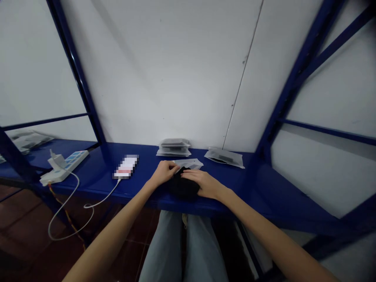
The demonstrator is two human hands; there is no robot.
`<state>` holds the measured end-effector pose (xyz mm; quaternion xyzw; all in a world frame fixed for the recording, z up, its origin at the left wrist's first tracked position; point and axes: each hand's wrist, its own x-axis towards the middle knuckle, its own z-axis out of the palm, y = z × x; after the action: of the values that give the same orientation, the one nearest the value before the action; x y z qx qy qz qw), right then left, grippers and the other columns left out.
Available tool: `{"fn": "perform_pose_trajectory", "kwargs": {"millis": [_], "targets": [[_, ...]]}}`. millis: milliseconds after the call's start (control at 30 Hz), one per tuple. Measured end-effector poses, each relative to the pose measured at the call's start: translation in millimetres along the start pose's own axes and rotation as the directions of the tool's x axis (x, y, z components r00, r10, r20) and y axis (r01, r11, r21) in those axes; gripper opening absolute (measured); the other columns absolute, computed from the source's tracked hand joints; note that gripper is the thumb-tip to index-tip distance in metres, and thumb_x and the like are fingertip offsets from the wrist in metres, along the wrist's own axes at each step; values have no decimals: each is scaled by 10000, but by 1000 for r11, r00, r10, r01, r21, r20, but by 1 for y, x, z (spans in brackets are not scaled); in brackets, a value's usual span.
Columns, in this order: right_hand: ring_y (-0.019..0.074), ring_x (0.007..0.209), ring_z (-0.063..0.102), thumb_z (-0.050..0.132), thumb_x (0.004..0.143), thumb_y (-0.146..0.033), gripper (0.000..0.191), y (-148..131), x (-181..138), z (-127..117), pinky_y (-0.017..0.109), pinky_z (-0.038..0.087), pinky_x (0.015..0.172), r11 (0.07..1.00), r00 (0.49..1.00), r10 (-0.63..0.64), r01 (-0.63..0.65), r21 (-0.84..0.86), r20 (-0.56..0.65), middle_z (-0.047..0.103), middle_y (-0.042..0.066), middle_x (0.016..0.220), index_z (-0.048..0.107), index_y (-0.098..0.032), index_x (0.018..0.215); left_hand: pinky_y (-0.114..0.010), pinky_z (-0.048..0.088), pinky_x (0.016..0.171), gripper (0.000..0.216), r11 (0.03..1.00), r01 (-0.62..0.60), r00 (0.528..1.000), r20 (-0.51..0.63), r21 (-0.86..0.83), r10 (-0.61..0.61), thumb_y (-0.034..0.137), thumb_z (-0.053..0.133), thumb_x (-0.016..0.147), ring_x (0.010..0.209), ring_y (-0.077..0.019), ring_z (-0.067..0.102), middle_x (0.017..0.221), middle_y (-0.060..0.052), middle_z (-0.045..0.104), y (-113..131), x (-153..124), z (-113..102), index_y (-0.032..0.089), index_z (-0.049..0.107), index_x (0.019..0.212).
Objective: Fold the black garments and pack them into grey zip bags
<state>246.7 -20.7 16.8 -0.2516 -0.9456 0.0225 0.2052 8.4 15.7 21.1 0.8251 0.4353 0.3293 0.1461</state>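
A black, soft-looking item [184, 188], seemingly folded cloth, lies near the front edge of the blue tabletop. Its far end meets the mouth of a frosted plastic bag [190, 162]; how far it sits inside is hidden by my fingers. My left hand [165, 172] pinches the near left edge of that bag, thumb and fingers together. From the right, my right hand [205, 183] grips the black item, its fingers lying over the top and the thumb side out of sight.
Behind the hands is a stack of filled frosted bags [174, 148], with another filled bag [225, 156] to its right. A phone [126, 166] lies at left on a white cable [108, 194]. Farther left is a power strip [64, 168]. Blue metal posts [73, 62] frame the bench [235, 192].
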Motion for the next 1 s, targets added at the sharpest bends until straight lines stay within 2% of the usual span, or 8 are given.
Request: {"fn": "perform_pose_trajectory", "kwargs": {"millis": [200, 333, 500, 567, 633, 767, 867, 1000], "targets": [[270, 1290, 586, 533, 665, 22, 752, -8, 9, -2, 408, 496, 1054, 985, 987, 164, -164, -48, -2, 627, 129, 1395, 541, -175, 1391, -265, 464, 779, 340, 905, -181, 983, 37, 386, 181, 272, 443, 1042, 843, -187, 653, 900, -77, 672, 19, -7, 1, 162, 742, 923], [307, 1159, 657, 557, 733, 12, 699, -13, 19, 2, 389, 543, 918, 884, 929, 368, -358, -299, -25, 642, 164, 1348, 494, -146, 1411, -304, 497, 800, 273, 866, -112, 993, 78, 488, 84, 180, 458, 1000, 919, -224, 677, 1025, -107, 674, 23, -13, -1, 171, 726, 1049], [342, 955, 721, 597, 833, -43, 545, -21, 37, 15, 401, 542, 834, 700, 833, 543, -521, -489, -110, 701, 254, 1106, 510, -51, 1372, -317, 500, 756, 227, 842, 37, 996, 52, 538, -77, 119, 536, 885, 897, -241, 684, 1051, -108, 663, 28, -16, -1, 183, 723, 996], [354, 975, 715, 612, 836, -52, 436, -19, 41, 15, 424, 530, 879, 692, 824, 554, -536, -483, -120, 709, 260, 1026, 576, -22, 1270, -307, 491, 751, 257, 861, 60, 998, -4, 504, -67, 111, 528, 879, 893, -233, 681, 1031, -93, 661, 30, -16, -2, 198, 727, 1016], [361, 1123, 665, 655, 810, -71, 382, -13, 42, 12, 444, 493, 986, 762, 874, 480, -459, -457, -78, 694, 258, 1122, 625, -49, 1190, -299, 482, 740, 268, 876, 64, 997, -62, 477, -39, 136, 496, 918, 880, -222, 676, 1016, -84, 655, 30, -17, -4, 207, 733, 1022], [298, 1220, 616, 650, 765, -40, 586, 1, 36, 5, 412, 502, 997, 920, 974, 219, -188, -343, 54, 622, 179, 1345, 551, -137, 1335, -285, 471, 724, 288, 890, 23, 998, -60, 455, 5, 164, 472, 957, 843, -198, 667, 997, -71, 649, 26, -20, -6, 219, 745, 1034], [299, 1039, 701, 639, 789, -26, 657, 1, 36, 9, 391, 544, 874, 825, 926, 379, -343, -450, -11, 658, 195, 1278, 472, -135, 1415, -276, 474, 721, 291, 896, 12, 996, -89, 443, 31, 188, 475, 970, 836, -189, 665, 991, -59, 650, 26, -23, -4, 228, 739, 1086], [356, 965, 716, 586, 848, -41, 473, -8, 48, 17, 445, 546, 842, 702, 849, 515, -498, -509, -120, 708, 264, 1082, 530, -30, 1318, -269, 493, 769, 305, 900, 16, 982, -175, 435, 68, 158, 495, 943, 877, -186, 661, 1008, -55, 650, 27, -23, 1, 226, 721, 1135]]}}
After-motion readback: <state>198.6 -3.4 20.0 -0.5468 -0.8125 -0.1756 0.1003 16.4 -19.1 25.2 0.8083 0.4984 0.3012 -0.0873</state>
